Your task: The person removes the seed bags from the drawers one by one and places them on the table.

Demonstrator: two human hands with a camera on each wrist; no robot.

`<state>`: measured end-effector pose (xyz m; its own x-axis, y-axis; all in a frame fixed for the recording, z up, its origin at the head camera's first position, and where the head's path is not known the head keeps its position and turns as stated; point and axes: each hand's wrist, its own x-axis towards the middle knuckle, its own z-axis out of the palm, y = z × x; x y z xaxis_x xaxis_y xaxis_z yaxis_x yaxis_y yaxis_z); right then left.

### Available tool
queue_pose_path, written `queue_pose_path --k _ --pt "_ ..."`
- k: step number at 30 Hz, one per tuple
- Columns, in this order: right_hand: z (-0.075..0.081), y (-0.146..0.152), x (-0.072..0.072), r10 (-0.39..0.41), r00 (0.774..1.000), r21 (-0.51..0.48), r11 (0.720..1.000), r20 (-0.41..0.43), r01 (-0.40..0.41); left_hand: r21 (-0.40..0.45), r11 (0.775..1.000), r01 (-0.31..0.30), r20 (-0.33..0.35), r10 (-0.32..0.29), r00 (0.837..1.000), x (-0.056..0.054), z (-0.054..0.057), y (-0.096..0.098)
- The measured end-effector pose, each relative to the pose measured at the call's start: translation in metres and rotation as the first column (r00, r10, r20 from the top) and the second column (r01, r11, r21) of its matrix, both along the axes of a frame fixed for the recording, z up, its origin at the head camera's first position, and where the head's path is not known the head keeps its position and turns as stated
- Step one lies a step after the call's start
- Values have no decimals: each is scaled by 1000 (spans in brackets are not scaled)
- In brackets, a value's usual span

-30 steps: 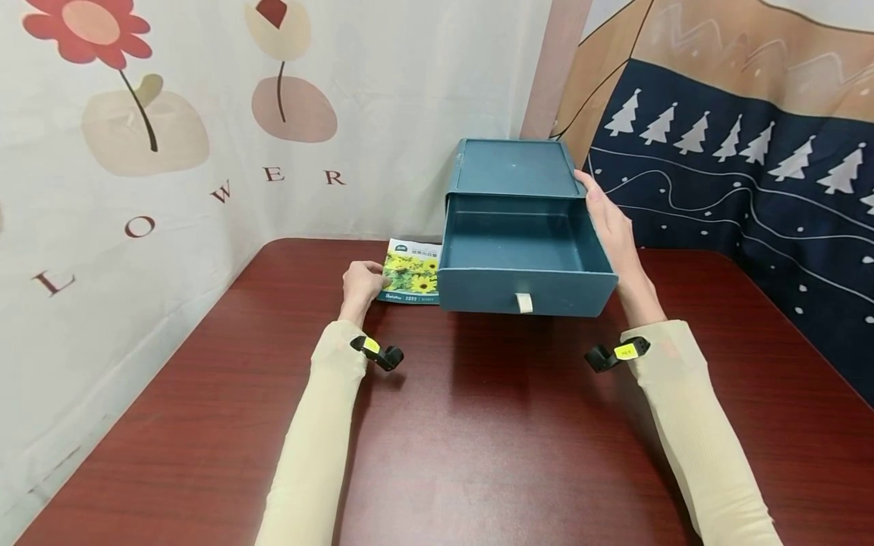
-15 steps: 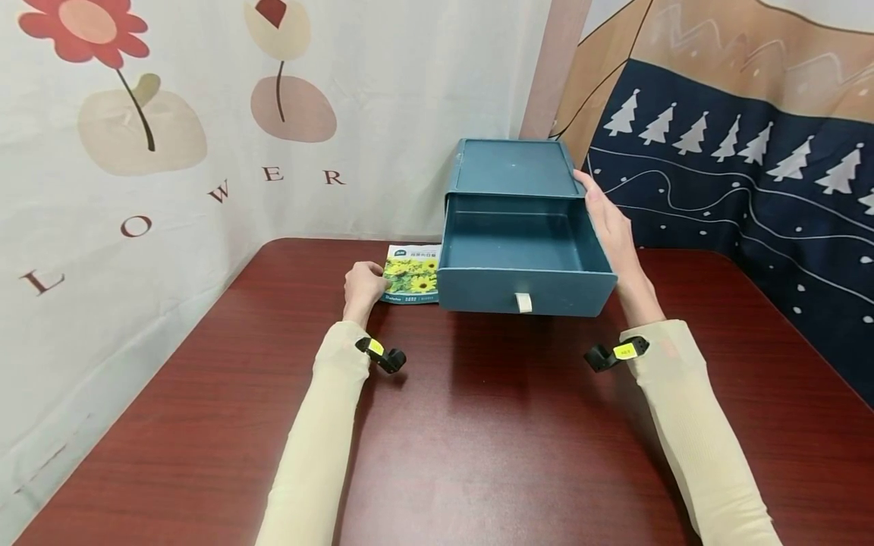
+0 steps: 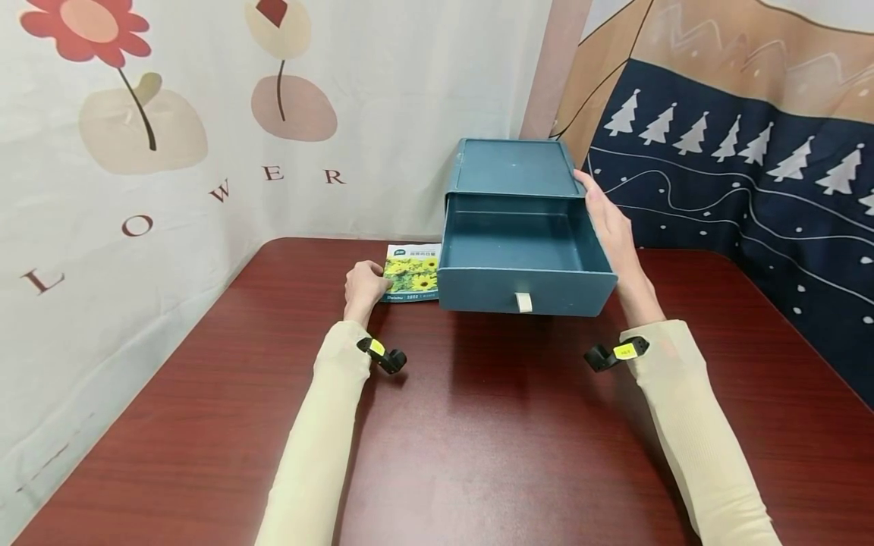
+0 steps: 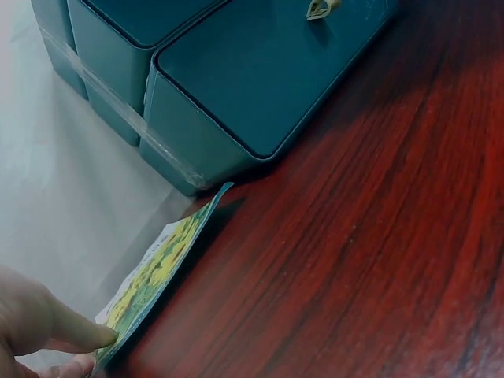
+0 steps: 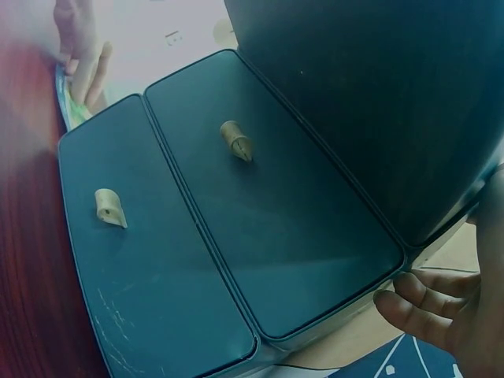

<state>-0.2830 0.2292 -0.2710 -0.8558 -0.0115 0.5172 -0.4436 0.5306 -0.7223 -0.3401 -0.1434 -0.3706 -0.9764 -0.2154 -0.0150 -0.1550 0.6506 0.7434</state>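
Observation:
A teal drawer cabinet stands at the back of the dark red table. Its top drawer is pulled out and looks empty inside. My right hand lies with straight fingers against the cabinet's right side, at the upper edge; the right wrist view shows the right hand beside the cabinet wall. Left of the cabinet lies a sunflower packet. My left hand pinches the packet's left edge. In the left wrist view the packet is tilted up off the table by my left hand.
A floral cloth hangs along the table's left and back edges. A navy cloth with white trees hangs on the right. The drawer's beige pull tab faces me. Bare tabletop stretches between my forearms.
Almost nothing: my left hand and the packet's edge have shifted very slightly. The right hand and the drawer have stayed put.

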Motion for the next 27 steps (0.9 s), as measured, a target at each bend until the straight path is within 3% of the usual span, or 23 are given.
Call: queue_pose_path --k 9,14,27 --pt "0 1 0 12 1000 -10 1000 5 -12 -16 999 -31 -14 31 999 2 7 1" --pt "0 1 0 14 1000 -9 1000 6 -14 6 1000 -8 -38 9 999 1 12 2" --pt "0 1 0 12 1000 -5 1000 0 -12 83 996 42 -137 -31 990 7 39 17"
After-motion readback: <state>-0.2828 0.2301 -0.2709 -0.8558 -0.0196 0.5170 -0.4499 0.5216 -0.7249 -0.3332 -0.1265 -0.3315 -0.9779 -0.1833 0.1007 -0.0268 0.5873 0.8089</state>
